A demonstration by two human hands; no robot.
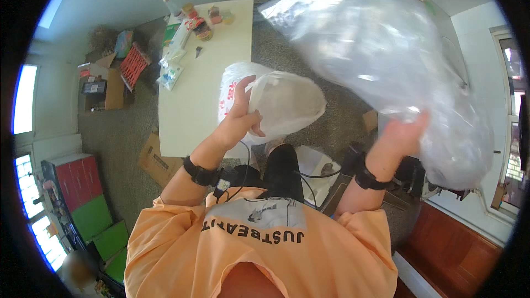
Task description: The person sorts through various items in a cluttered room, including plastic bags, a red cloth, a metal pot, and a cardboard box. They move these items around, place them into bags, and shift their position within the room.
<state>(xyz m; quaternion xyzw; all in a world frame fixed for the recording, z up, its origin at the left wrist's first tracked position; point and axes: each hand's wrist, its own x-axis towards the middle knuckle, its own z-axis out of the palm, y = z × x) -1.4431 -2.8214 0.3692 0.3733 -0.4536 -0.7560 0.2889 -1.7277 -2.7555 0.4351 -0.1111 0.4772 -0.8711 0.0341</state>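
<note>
Over the table's right edge, my left hand [240, 122] holds a white plastic bag [285, 103] with red print by its rim; its mouth gapes toward the right. What the bag contains cannot be made out. Raised at the right, my right hand [403, 134] is blurred and grips a large clear plastic bag [372, 37]. That clear bag is puffed out, spreading above the hand and hanging down beyond it. The two bags are apart.
The pale table [198, 103] bears a glass jar [202, 30], smaller jars and small plastic packets [169, 75]. Cardboard boxes [159, 159] stand on the floor at the left, near a red and green cabinet [83, 186]. A brown wooden panel [455, 240] is at the lower right.
</note>
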